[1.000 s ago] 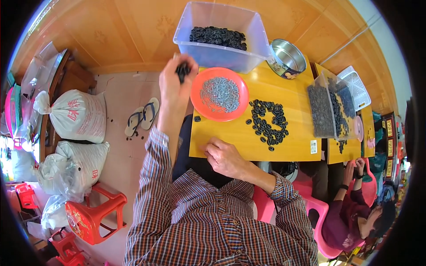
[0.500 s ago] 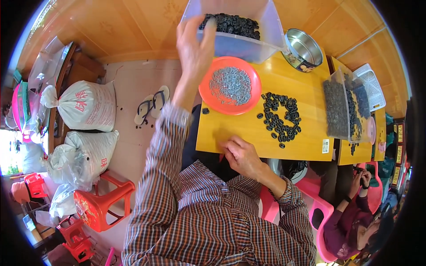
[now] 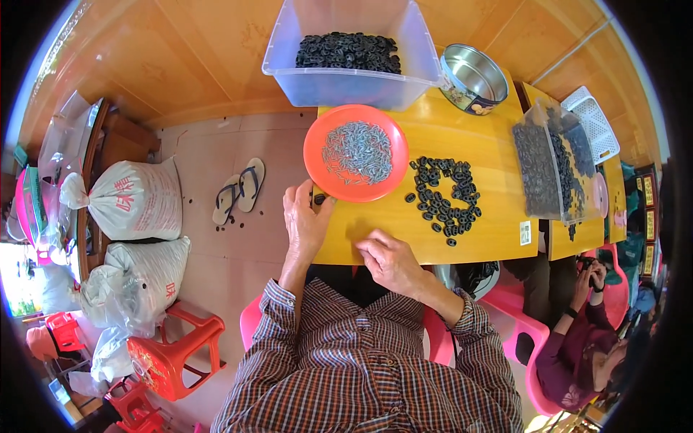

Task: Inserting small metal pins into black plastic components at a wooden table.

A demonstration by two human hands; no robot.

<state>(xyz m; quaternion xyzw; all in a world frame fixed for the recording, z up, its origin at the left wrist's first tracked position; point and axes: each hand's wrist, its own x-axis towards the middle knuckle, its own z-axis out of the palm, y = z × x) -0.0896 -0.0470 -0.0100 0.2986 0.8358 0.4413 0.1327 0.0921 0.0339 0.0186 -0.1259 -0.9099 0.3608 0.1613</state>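
Note:
My left hand (image 3: 304, 220) is at the table's left edge, fingers apart, its thumb and fingertips around a small black ring-like piece (image 3: 319, 198) lying on the wood. Just beyond it sits a red plate (image 3: 315, 162) holding many small silvery metal pins (image 3: 359, 151). My right hand (image 3: 393, 263) rests at the near edge of the table, fingers curled and pressed together; whatever they hold, if anything, is hidden. To its upper right lies a loose cluster of black oval rings (image 3: 451, 206). A clear plastic bin (image 3: 346, 83) with a heap of black pieces (image 3: 350, 52) stands at the back.
A round metal tin (image 3: 474, 79) stands at the back right. Farther right are another clear bin (image 3: 538, 173) of black parts and a white basket (image 3: 592, 126). White sacks (image 3: 137, 198), a red stool (image 3: 177, 353) and sandals (image 3: 238, 191) are on the left. A seated person (image 3: 585, 339) is at right.
My left hand has come back from the bin at the rear to the black piece by the table's left edge. My right hand keeps its curled pose. The whole view has shifted a little.

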